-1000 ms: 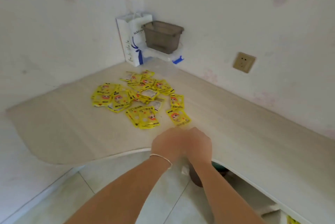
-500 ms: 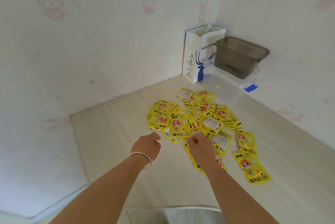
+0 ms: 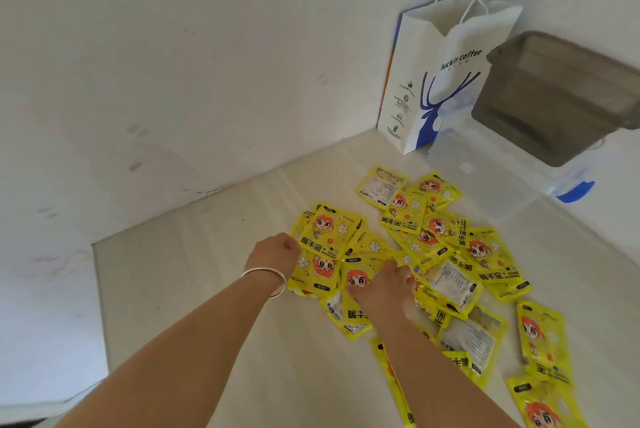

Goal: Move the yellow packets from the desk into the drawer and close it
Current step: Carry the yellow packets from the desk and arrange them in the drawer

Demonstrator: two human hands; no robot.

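Looking down from my head camera, I see the yellow packets (image 3: 429, 254) lying in a loose, overlapping heap on the pale wooden desk (image 3: 207, 289), spreading from near the corner out toward my right, some face up with the cartoon print and some showing the white label side. My left hand (image 3: 275, 254), with a silver bangle (image 3: 266, 277) on the wrist, sits at the left edge of the heap, its fingers curled and touching the nearest packet; I cannot tell whether it actually pinches that packet. My right hand (image 3: 388, 285) rests on top of the packets in the middle of the heap, fingers bent down onto them, and again I cannot make out a firm grip. In the desk's corner a white paper bag (image 3: 450, 74) with a blue deer print stands against the wall, and just beside it a grey plastic bin (image 3: 554, 95) sits on a clear lidded box (image 3: 491, 168) with a blue clasp.
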